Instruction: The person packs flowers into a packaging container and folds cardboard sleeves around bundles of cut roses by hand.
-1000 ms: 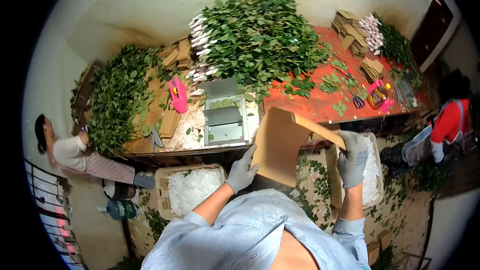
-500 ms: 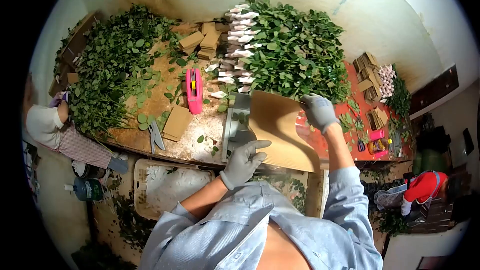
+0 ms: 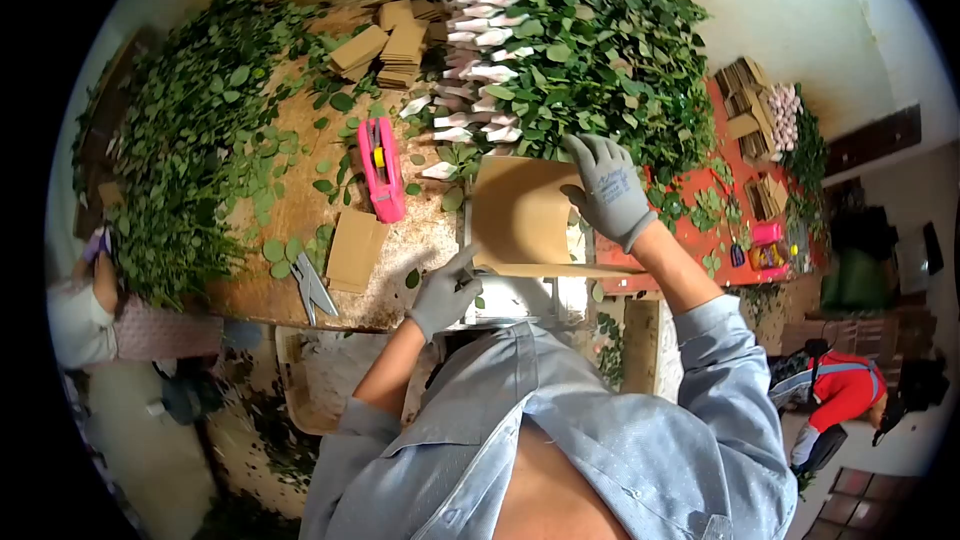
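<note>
A brown cardboard sheet [image 3: 525, 205] lies over a metal tray [image 3: 560, 305] at the table's front edge, its near edge bent up. My left hand [image 3: 443, 295], in a grey glove, pinches the sheet's near left corner. Also gloved, my right hand [image 3: 612, 195] is at the sheet's right edge, its fingers stretched and apart, the thumb over the cardboard. Beyond the sheet lies a big stack of leafy stems [image 3: 610, 50] with white-wrapped flower heads [image 3: 485, 35] facing left.
Left of the tray lie a pink stapler [image 3: 381, 170], small cardboard pieces [image 3: 357, 252] and a grey metal plier-like tool [image 3: 312, 288]. More leafy stems [image 3: 190, 140] cover the left side. A crate [image 3: 305, 380] stands below. One person [image 3: 845, 390] is at right, another [image 3: 85, 320] at far left.
The cardboard sheet has come down from a raised, curved position onto the tray. My left hand has moved left and down to its corner; my right hand has opened from its far edge.
</note>
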Action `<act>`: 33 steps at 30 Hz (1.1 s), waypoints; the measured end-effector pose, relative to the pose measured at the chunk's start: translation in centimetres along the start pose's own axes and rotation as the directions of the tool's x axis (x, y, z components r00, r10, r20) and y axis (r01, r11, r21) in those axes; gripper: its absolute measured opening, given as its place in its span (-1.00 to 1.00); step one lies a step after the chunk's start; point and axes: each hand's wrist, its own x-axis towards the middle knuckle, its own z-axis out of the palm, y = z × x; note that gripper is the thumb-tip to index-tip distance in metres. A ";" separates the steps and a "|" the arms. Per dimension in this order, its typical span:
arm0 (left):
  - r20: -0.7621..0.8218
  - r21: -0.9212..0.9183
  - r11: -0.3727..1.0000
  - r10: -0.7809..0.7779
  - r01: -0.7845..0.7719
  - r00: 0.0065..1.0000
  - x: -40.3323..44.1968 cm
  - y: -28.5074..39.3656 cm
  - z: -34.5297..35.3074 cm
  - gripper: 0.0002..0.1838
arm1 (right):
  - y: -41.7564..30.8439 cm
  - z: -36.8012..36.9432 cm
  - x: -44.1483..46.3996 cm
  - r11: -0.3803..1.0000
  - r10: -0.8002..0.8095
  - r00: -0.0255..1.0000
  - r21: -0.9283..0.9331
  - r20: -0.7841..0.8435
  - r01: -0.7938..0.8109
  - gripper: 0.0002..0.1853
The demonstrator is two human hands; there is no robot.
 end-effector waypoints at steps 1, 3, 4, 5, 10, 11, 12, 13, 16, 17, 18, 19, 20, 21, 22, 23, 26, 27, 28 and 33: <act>0.027 0.015 1.000 -0.008 0.008 1.000 0.8 -0.2 0.3 -0.41 | -0.8 -1.4 0.5 0.998 -0.029 1.000 0.056 -0.011 0.030 -0.24; 0.106 0.199 0.960 -0.221 0.197 0.970 2.8 -0.1 0.2 -0.60 | -1.3 -2.6 1.0 0.986 -0.107 0.991 0.135 0.078 0.096 -0.38; 0.082 0.366 0.930 -0.060 0.026 0.995 3.7 -1.2 0.1 -0.68 | -1.3 -3.0 1.4 0.969 -0.129 0.964 0.235 0.232 0.073 -0.40; 0.106 0.394 0.919 -0.075 0.027 0.992 4.1 -2.2 -0.3 -0.68 | -1.1 -3.0 1.5 0.941 -0.169 0.913 0.337 0.372 0.037 -0.42; 0.093 0.565 0.813 0.106 -0.141 0.990 4.7 -3.7 -0.5 -0.73 | 2.9 4.6 1.3 0.590 -0.396 0.592 0.689 0.702 -0.422 -0.48; 0.120 0.629 0.732 0.240 -0.261 0.963 4.3 -4.2 -0.7 -0.75 | 3.3 6.3 0.7 0.568 -0.397 0.600 0.699 0.695 -0.434 -0.48; 0.023 0.569 0.806 0.179 -0.160 0.984 3.8 -2.9 -0.3 -0.75 | 3.4 7.9 0.0 0.599 -0.384 0.604 0.686 0.698 -0.412 -0.49; 0.037 0.577 0.803 0.157 -0.149 0.987 3.6 -3.0 -0.1 -0.75 | 3.6 10.1 -0.7 0.629 -0.374 0.604 0.671 0.704 -0.392 -0.50; 0.134 0.712 0.671 0.161 -0.208 0.978 2.7 -3.3 0.4 -0.72 | 2.7 15.9 -3.2 0.644 -0.383 0.689 0.713 0.615 -0.278 -0.42; 0.138 0.714 0.674 0.128 -0.188 0.982 2.2 -4.1 0.4 -0.72 | 2.2 16.8 -3.8 0.717 -0.344 0.788 0.685 0.511 -0.131 -0.39; 0.138 0.681 0.717 0.077 -0.152 0.987 1.7 -5.2 0.4 -0.70 | 1.5 19.3 -4.8 0.673 -0.359 0.851 0.738 0.382 -0.047 -0.33; 0.139 0.647 0.754 0.035 -0.118 0.990 1.9 -5.1 0.5 -0.68 | 1.1 20.0 -4.9 0.660 -0.362 0.850 0.749 0.383 -0.057 -0.33; 0.082 0.600 0.800 -0.033 -0.023 0.996 1.9 -4.8 0.7 -0.62 | 0.6 20.5 -4.8 0.669 -0.380 0.892 0.738 0.245 0.082 -0.32; 0.088 0.603 0.798 -0.048 -0.015 0.995 2.1 -4.7 0.7 -0.62 | 0.1 21.0 -4.9 0.677 -0.397 0.912 0.705 0.105 0.213 -0.31; 0.091 0.645 0.765 -0.078 0.001 0.993 2.3 -4.7 0.6 -0.59 | -0.2 21.3 -5.1 0.727 -0.404 0.908 0.642 0.112 0.244 -0.29; 0.093 0.684 0.729 -0.108 0.015 0.990 2.4 -4.7 0.6 -0.57 | -0.2 21.7 -5.3 0.722 -0.396 0.911 0.652 0.116 0.231 -0.29; 0.072 0.626 0.766 -0.245 0.147 0.967 2.8 -3.2 0.6 -0.58 | 0.0 23.0 -5.9 0.708 -0.429 0.898 0.654 0.096 0.268 -0.27; 0.065 0.601 0.780 -0.266 0.175 0.962 2.8 -3.2 0.6 -0.59 | 0.0 23.4 -6.0 0.704 -0.427 0.899 0.660 0.098 0.263 -0.27; 0.068 0.603 0.777 -0.274 0.179 0.959 2.7 -3.3 0.4 -0.59 | -0.1 23.7 -6.1 0.708 -0.422 0.903 0.652 0.084 0.270 -0.27; 0.072 0.472 0.879 -0.118 0.070 0.990 3.6 -4.9 -2.5 -0.70 | -0.1 23.5 -6.1 0.748 -0.420 0.905 0.591 0.069 0.302 -0.30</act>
